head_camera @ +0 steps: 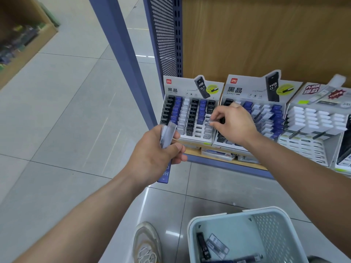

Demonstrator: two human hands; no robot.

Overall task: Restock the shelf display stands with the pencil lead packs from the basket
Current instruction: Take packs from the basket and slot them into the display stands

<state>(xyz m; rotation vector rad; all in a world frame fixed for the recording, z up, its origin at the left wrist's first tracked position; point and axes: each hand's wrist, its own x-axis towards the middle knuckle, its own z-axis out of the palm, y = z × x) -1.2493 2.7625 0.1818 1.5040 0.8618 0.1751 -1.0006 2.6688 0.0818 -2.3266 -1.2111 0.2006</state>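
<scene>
Basket (235, 214) runs off-frame; left hand (152, 158) and right hand (233, 124) half-hide their gripped packs (168, 135).

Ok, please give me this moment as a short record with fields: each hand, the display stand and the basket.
left hand: grips a bundle of slim blue and translucent plastic lead packs
right hand: pinches one clear plastic lead pack over the leftmost white cardboard display stand
stand slots: some front slots near the right hand look unfilled
basket: pale blue perforated plastic basket on the floor, holding at least a black pack and a clear pack
</scene>
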